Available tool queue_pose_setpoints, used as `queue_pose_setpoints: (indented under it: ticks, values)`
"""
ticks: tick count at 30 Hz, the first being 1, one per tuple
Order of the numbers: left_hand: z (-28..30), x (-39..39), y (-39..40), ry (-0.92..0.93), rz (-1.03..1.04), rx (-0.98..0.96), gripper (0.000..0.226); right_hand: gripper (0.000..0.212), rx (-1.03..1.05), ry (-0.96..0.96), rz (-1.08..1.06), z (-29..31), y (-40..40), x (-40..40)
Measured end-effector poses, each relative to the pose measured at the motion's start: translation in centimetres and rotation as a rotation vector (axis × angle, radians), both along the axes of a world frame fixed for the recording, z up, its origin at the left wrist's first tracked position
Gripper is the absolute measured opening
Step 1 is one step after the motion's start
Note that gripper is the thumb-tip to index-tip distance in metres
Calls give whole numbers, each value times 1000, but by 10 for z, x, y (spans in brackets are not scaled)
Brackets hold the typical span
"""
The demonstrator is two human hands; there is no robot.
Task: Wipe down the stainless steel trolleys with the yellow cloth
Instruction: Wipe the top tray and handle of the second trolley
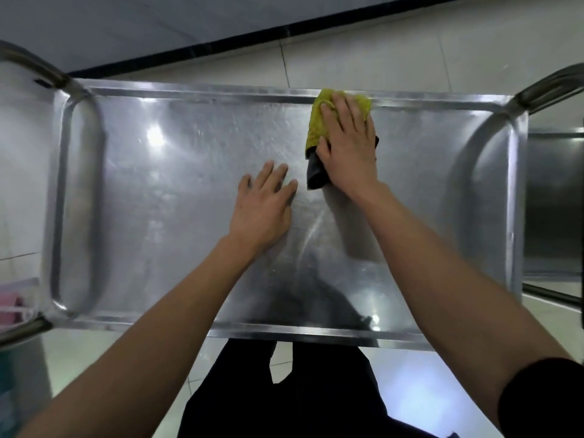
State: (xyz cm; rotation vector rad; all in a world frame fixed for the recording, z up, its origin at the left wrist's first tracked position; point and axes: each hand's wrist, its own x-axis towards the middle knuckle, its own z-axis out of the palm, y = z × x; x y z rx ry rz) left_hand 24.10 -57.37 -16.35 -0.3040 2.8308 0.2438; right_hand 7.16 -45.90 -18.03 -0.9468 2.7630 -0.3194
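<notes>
Soft, limp yellow cloth (319,121), likely best pressed flat under right hand (347,147), as now. Left hand (264,210) flat, empty, on trolley top (189,184).

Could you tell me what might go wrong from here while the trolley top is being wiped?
1. The yellow cloth lies bunched under the right hand at the far rim, with a dark part trailing loose; a bunched cloth may leave streaks or miss the edge channel.
2. The left hand rests flat on the trolley top, so it may leave fresh prints on the steel.
3. Pushing toward the far rim could roll the trolley away, if it is unbraked.
</notes>
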Motion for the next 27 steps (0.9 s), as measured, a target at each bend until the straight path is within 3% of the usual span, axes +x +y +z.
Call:
queue_pose_setpoints:
  ticks: [4,17,27]
  values:
    - [5,8,16,-40,19,-12,51,56,17,5,-20,0,31,43]
    - [5,67,79,-4,-163,32,38,60,100,-23,-80,2,180,244]
    - [9,46,89,-2,-123,102,47,57,100,-9,-77,-2,189,239]
